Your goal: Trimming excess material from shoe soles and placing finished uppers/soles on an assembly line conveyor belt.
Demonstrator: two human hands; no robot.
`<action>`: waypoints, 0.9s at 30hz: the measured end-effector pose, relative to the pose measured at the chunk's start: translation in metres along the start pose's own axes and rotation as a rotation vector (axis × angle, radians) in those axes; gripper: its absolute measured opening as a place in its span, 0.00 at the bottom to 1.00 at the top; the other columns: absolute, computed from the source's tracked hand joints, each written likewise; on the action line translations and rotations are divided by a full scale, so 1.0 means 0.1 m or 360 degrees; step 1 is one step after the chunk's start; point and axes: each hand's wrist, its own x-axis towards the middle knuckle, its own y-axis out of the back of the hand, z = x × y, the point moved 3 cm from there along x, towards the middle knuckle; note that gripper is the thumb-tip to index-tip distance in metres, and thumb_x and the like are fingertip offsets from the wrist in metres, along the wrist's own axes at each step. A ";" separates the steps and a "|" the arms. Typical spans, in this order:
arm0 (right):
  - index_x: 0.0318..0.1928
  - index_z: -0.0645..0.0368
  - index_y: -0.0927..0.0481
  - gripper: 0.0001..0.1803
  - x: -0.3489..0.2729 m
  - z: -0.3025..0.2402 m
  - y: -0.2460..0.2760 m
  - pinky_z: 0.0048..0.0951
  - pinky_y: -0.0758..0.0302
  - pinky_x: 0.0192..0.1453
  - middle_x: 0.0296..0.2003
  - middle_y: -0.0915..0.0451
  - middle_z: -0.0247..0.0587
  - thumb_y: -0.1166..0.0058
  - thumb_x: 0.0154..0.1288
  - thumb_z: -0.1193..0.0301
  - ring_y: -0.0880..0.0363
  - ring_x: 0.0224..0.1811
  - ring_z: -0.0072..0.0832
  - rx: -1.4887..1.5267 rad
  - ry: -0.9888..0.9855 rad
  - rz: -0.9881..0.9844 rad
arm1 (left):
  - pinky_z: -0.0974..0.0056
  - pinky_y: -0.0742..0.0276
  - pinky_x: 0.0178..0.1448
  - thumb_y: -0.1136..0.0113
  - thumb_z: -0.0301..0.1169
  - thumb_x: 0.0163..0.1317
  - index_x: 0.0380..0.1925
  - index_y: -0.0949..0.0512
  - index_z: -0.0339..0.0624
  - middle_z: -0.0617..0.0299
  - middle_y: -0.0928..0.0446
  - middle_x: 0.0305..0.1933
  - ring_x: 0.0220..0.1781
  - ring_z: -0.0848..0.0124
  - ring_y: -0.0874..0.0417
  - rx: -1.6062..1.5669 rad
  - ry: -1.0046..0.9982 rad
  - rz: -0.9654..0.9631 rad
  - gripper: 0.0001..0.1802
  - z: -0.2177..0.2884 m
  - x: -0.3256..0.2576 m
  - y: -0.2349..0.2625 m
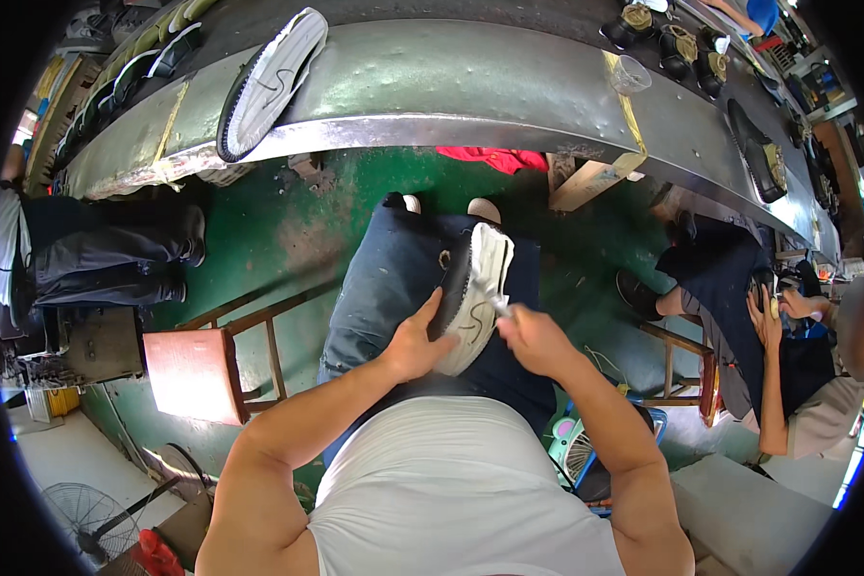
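A black shoe with a white sole (472, 293) rests sole-up on my lap. My left hand (415, 341) grips its left side near the heel. My right hand (533, 338) is closed on a small thin tool (498, 305) whose tip touches the sole's right edge. My knees point toward a long grey metal workbench (451, 82).
Another white-soled shoe (269, 82) lies on the bench at the left, with more shoes (677, 43) and a clear cup (629, 72) farther right. A red stool (197, 370) stands to my left. A seated person (768, 346) works at my right. A fan (91, 518) sits at lower left.
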 end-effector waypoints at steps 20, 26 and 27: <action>0.60 0.64 0.28 0.19 -0.81 0.23 -0.11 0.30 0.24 0.44 0.36 0.20 0.40 0.48 0.71 0.73 0.21 0.37 0.25 0.0600 -0.0343 0.0099 | 0.57 0.21 0.40 0.26 0.50 0.55 0.36 0.17 0.29 0.50 0.16 0.31 0.34 0.67 0.17 0.0356 -0.0222 -0.0019 0.29 1.26 1.01 0.22; 0.63 0.66 0.30 0.25 -0.69 -0.18 0.23 0.41 0.24 0.49 0.39 0.19 0.58 0.44 0.68 0.70 0.19 0.42 0.53 0.0261 -0.0077 -0.0178 | 0.56 0.19 0.54 0.36 0.36 0.62 0.59 0.25 0.31 0.41 0.18 0.46 0.47 0.52 0.14 0.0656 -0.0328 0.0045 0.28 0.51 0.06 0.03; 0.65 0.68 0.32 0.28 -0.65 -0.18 0.25 0.44 0.24 0.51 0.40 0.19 0.60 0.44 0.67 0.70 0.19 0.44 0.55 0.0139 0.0073 -0.0119 | 0.55 0.18 0.48 0.38 0.34 0.63 0.54 0.22 0.30 0.41 0.18 0.40 0.41 0.51 0.14 0.0776 -0.0561 0.0213 0.23 0.52 0.02 0.00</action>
